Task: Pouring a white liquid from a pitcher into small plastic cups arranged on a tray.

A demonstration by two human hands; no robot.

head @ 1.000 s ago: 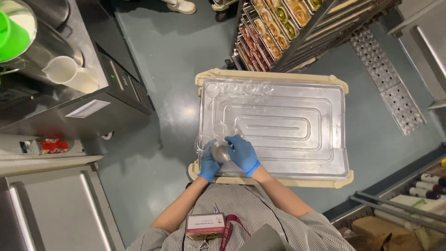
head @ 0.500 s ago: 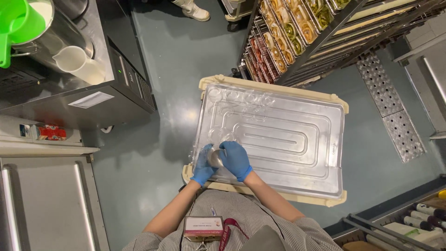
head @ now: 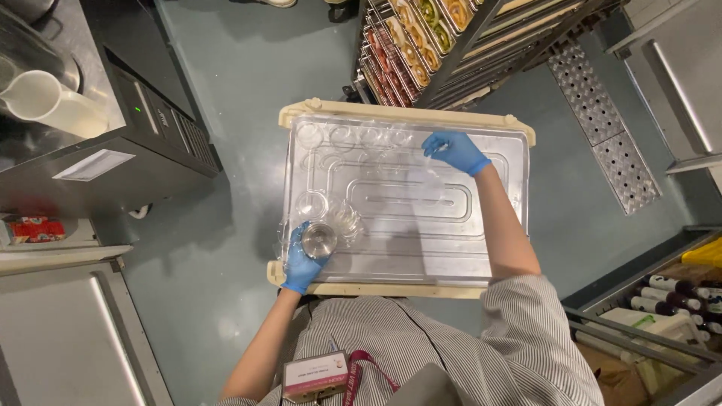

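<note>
A metal tray [head: 451, 248] rests on a cream frame below me. My left hand [head: 302, 263], in a blue glove, grips a stack of clear plastic cups [head: 320, 239] at the tray's near left corner. My right hand [head: 453, 151], also gloved, reaches to the tray's far side and pinches a single clear cup [head: 430, 162] just above the metal. Several clear cups [head: 353, 137] stand in a row along the far edge, left of that hand. One more clear cup [head: 310, 204] sits just beyond the stack.
A wheeled rack [head: 421, 37] of filled food trays stands beyond the tray. A dark counter with a white jug [head: 49, 101] is at the left. Steel cabinets are at the lower left, and a bin of bottles [head: 669, 293] at the right.
My right hand left the cup stack and moved to the tray's far side with one cup. The left hand stayed on the stack. A row of cups now shows along the far edge.
</note>
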